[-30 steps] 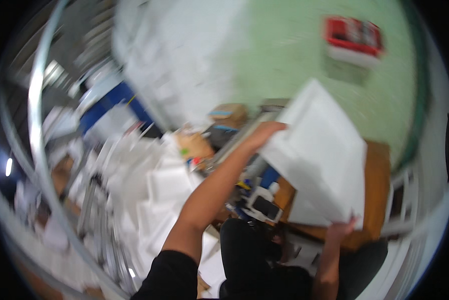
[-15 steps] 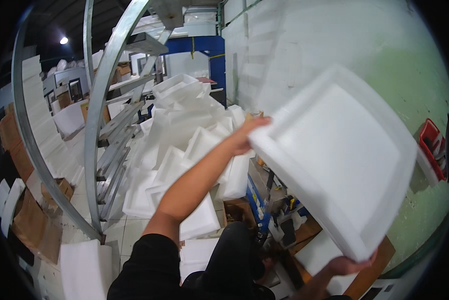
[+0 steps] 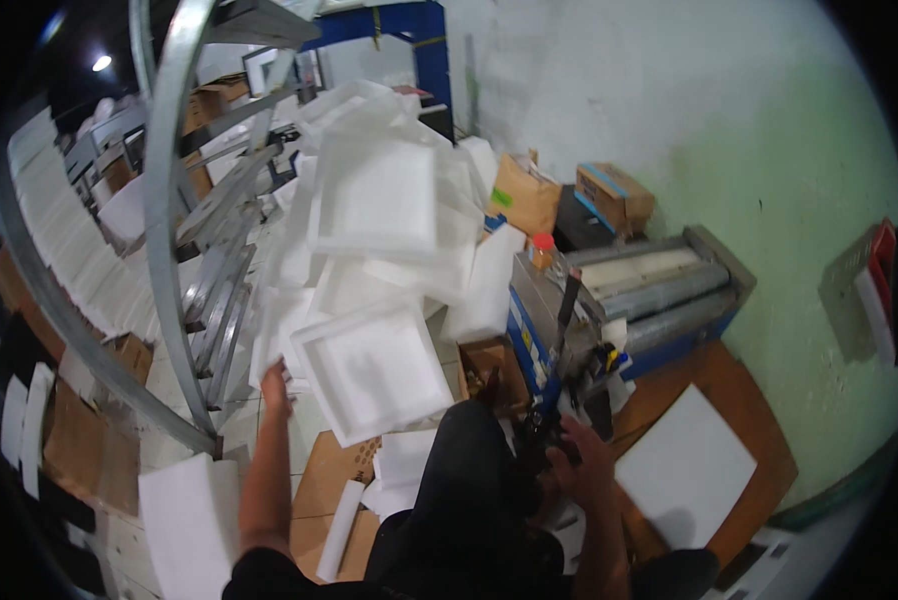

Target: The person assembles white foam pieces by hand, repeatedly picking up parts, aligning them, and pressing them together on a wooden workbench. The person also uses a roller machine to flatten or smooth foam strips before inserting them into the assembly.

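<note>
My left hand [image 3: 277, 388] is stretched forward with nothing in it, its fingers loosely apart. It is beside a shallow white foam tray [image 3: 374, 375], which lies tilted at the near side of a pile. Another white foam tray [image 3: 377, 195] rests higher on the pile, its hollow side facing me. My right hand [image 3: 581, 462] is low on the right, fingers spread and empty, near the machine's dark handle. Close to it, a flat white sheet [image 3: 687, 468] lies on a brown board [image 3: 769, 430].
A blue-framed roller machine [image 3: 659, 285] stands right, bearing a red-capped jar [image 3: 541, 250]. Cardboard boxes [image 3: 614, 198] sit behind it. A metal rack [image 3: 174, 200] rises on the left. A white foam block [image 3: 189, 520] and a foam roll [image 3: 341, 530] lie near my legs.
Both hands have let go of the white foam tray they held up on the right. My left hand has dropped toward the near left, and the view has tilted down.
</note>
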Available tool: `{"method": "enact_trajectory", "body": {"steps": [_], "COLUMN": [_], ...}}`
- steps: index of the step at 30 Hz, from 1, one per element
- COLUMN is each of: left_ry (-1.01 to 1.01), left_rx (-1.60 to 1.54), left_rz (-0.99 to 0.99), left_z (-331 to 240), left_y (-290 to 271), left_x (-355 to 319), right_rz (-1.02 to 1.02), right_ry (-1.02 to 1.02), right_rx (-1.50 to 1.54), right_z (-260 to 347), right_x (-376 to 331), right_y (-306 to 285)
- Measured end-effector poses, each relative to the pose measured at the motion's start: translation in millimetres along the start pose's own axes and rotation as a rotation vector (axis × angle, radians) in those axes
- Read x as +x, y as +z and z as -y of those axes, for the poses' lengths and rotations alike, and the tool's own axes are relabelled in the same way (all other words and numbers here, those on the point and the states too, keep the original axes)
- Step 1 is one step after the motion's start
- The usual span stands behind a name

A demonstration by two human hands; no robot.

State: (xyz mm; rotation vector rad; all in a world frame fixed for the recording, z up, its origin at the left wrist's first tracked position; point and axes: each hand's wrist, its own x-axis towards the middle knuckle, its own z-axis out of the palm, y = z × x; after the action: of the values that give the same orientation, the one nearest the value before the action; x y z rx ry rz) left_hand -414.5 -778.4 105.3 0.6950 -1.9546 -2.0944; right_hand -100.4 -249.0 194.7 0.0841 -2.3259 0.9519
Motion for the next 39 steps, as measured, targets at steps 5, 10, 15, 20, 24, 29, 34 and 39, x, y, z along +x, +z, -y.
{"method": "enact_trajectory", "body": {"steps": [5,10,15,20,24,29,34,39], "left_ry": [0.144,0.789,0.623,0.625,0.919,0.934,0.821,0.885], "left_rx": [0.298,0.354,0.418,0.828,1.176,1.238,1.092,1.184], "left_rz": [0.194,0.572,1.311,1.501,1.339,1.325,1.598,1.58], "left_z": [104.6,103.7,124.8,220.3,286.9,283.0,299.9,312.1], "left_y": [62.2,182.5,317.4,410.8,470.5,480.0,485.2,487.6], "left_x": [-104.2,-234.6,-356.6,-432.7,-479.9,-535.5,-528.5,-529.1], "right_rz": [-0.062,-0.163,-0.325,-0.291,-0.163,-0.128,-0.088,-0.085], "right_ry": [0.149,0.513,0.837,0.928,0.973,1.09,1.125,1.068], "right_rx": [-0.195,-0.428,-0.452,-0.396,-0.461,-0.358,-0.308,-0.29], "right_z": [-12.6,-19.5,-26.6,-23.1,-24.4,-25.2,-27.3,-31.4], "right_x": [-80.5,-148.8,-216.7,-256.4,-302.4,-329.1,-331.6,-331.6], "right_y": [-61.0,-126.3,-161.3,-171.2,-160.4,-167.6,-173.6,-167.6]}}
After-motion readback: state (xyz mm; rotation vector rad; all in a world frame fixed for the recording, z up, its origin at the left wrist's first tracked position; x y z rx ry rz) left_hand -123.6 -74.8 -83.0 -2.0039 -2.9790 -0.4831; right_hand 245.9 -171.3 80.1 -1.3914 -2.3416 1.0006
